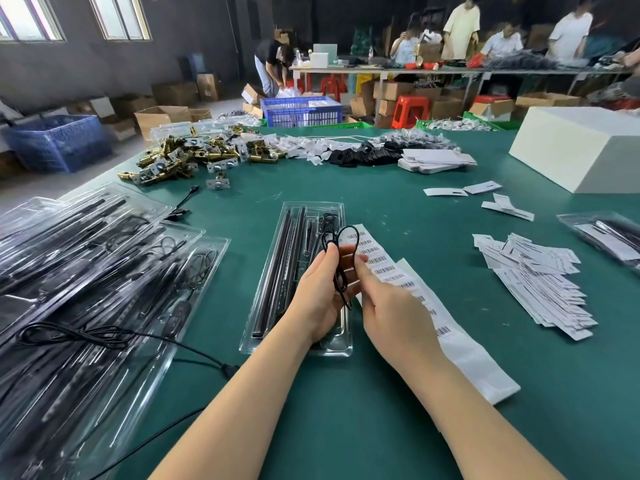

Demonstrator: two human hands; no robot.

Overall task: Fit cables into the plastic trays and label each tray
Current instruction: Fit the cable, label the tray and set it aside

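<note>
A clear plastic tray (313,211) lies lengthwise in front of me on the green table, with long black rods in its left slots. Over its right side, my left hand (320,299) grips a thin black cable (341,242) coiled into loops that stick up above my fingers. My right hand (388,303) pinches the same cable from the right. Beneath my right hand lies a white strip of barcode labels (375,252), running along the tray's right edge.
Stacks of filled clear trays (97,265) crowd the left, with a loose black cable (121,336) trailing over them. A pile of white paper cards (540,278) sits at right, a white box (581,147) far right, brass hardware (187,157) at the back.
</note>
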